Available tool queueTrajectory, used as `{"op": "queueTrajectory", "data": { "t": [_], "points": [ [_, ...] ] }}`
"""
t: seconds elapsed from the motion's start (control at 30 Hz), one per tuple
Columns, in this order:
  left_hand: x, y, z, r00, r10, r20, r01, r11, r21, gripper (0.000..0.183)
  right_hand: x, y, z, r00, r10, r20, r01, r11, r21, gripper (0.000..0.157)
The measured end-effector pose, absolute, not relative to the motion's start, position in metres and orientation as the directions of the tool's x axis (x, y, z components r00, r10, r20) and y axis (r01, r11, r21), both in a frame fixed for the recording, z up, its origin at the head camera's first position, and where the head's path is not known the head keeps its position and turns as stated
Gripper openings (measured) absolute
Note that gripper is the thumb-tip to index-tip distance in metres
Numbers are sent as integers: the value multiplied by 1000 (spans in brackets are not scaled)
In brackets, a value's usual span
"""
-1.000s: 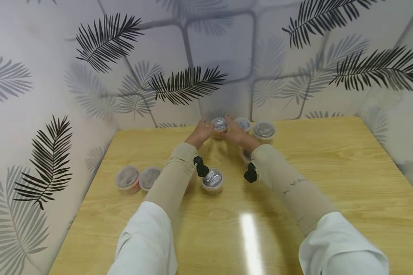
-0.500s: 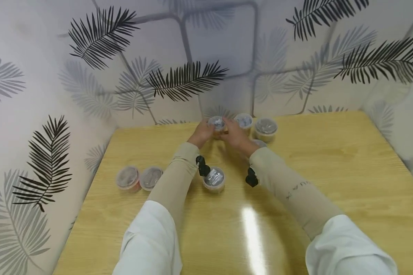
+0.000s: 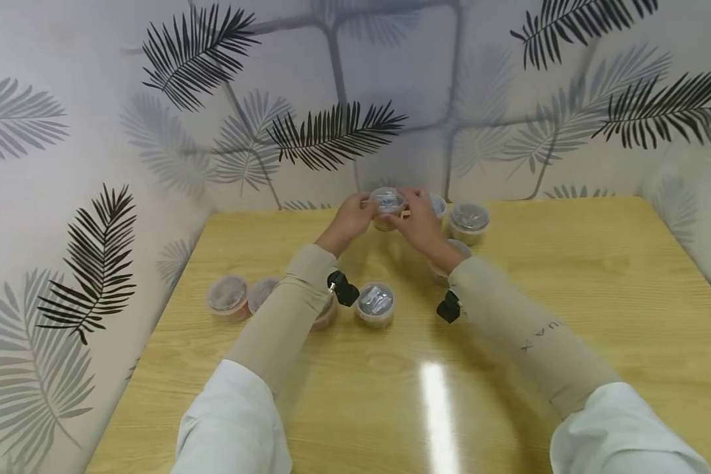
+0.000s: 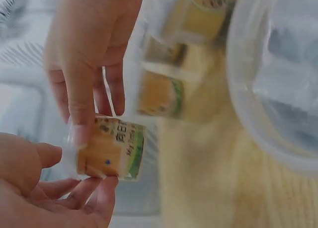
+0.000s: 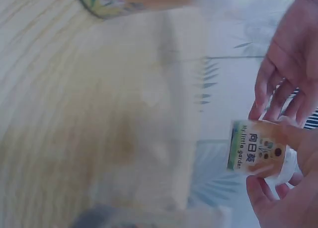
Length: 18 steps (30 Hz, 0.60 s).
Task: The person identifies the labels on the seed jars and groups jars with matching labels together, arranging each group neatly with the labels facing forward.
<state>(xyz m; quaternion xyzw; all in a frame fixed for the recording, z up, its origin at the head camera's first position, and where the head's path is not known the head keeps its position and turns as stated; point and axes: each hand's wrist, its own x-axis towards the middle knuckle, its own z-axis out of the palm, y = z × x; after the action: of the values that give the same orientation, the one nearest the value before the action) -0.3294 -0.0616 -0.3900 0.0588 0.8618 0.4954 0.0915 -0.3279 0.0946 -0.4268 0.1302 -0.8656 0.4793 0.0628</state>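
Note:
Both hands hold a small clear plastic cup (image 3: 388, 199) with a lid, near the table's back edge. Its orange label, reading "My little garden", shows on the cup (image 4: 112, 148) in the left wrist view, where it appears raised off the table. My left hand (image 3: 349, 219) grips the cup's left side, thumb and fingers spread around it. My right hand (image 3: 419, 224) grips the other side, and its thumb lies over the label in the left wrist view. The same cup (image 5: 256, 147) hangs before the wall in the right wrist view.
Right of the hands stand similar cups, one (image 3: 469, 220) at the back and one (image 3: 459, 248) partly behind the right wrist. Nearer stands another cup (image 3: 376, 305). More cups (image 3: 228, 295) line the left side, partly covered by the left forearm. A patterned wall (image 3: 391, 158) borders the table.
The cup between the hands has risen slightly relative to the table's back edge. Both hands keep hold of it. The head view has shifted a little.

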Motion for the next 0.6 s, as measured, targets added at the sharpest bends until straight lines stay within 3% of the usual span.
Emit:
{"op": "queueTrajectory", "data": {
  "t": [0.33,0.6],
  "points": [
    [-278,-58,-374,-959,279,54,178,443,879,56,-287,125,-398,-956,-164,243,-287,361,-887,76],
    [-240,-57,-388,-956,252,150,232,338,912,60,-256,127,-399,-948,-229,219,-275,248,-929,66]
  ]
}}
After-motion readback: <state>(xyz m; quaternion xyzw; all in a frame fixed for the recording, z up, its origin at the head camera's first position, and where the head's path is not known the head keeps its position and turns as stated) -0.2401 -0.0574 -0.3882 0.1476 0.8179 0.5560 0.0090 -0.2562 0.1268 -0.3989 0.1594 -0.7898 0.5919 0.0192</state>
